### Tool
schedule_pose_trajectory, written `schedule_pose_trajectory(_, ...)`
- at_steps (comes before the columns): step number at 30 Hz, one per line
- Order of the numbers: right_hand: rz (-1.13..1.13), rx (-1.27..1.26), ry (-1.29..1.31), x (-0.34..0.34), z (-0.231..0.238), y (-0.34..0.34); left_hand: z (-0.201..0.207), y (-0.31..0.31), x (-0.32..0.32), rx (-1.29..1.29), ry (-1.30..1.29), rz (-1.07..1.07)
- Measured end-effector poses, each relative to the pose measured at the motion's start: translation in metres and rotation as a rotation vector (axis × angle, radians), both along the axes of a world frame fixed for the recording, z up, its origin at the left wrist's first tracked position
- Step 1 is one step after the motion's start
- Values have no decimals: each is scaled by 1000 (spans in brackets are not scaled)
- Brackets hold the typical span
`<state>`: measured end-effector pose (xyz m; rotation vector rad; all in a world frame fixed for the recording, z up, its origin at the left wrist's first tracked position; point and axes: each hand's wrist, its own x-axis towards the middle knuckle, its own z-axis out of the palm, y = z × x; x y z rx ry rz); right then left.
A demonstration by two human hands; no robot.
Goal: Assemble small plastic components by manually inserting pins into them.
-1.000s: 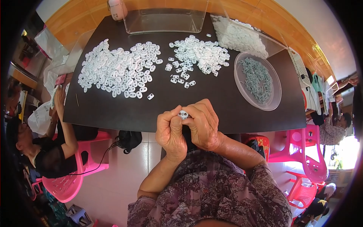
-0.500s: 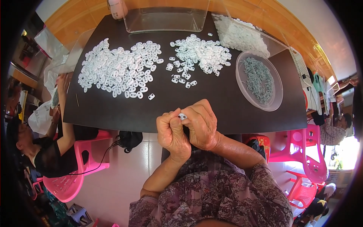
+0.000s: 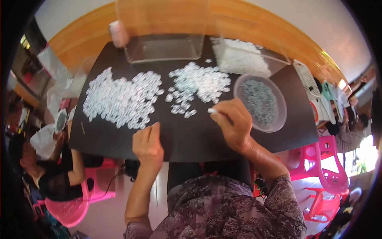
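Note:
My right hand (image 3: 235,124) pinches a small white plastic piece (image 3: 212,110) between thumb and fingertips, over the dark table left of the round bowl (image 3: 283,115). The bowl holds many small grey screw-like parts (image 3: 259,101). My left hand (image 3: 148,145) is at the lower right edge of the left pile of white oval pieces (image 3: 119,97), fingers bent and together; what lies under its fingertips is hidden. Between the hands and farther back spreads a second pile of white two-holed pieces (image 3: 203,81), with several loose ones at its near side.
A clear plastic bin (image 3: 165,59) stands at the back of the table (image 3: 187,139). Right of it is a clear container heaped with white pieces (image 3: 242,59). A pink-and-white object (image 3: 118,35) stands back left. At the left sits a person (image 3: 38,167); a pink chair (image 3: 318,163) is at right.
My hands, together around a white two-holed piece, have parted. The left went to the left pile, the right moved right with a white piece. The view has tilted up and blurred.

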<state>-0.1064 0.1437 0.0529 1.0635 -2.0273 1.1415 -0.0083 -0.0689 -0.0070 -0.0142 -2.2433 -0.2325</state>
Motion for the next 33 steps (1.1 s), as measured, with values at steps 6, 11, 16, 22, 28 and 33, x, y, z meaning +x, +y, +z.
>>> schedule_pose_trajectory(6, -317, 7, 25, -75, 49, 45, -11, -6, -7, -126, -273, -28)
schedule_pose_trajectory(11, -495, 136, -61, -148, 87, 58, 0, -4, -15, -83, -234, -178)
schedule_pose_trajectory(16, -604, 367, 47, -209, 71, 68, -6, 2, -28, 114, -149, -370)
schedule_pose_trajectory(22, -485, 257, 217, -169, 58, 68, -6, 3, -23, 309, -201, -131)
schedule_pose_trajectory(28, -331, 325, 204, -119, 42, 94, -10, 9, -41, -16, -226, -45)
schedule_pose_trajectory(33, -288, 351, -102, -99, 7, 121, 2, 12, -42, 113, -340, -118)
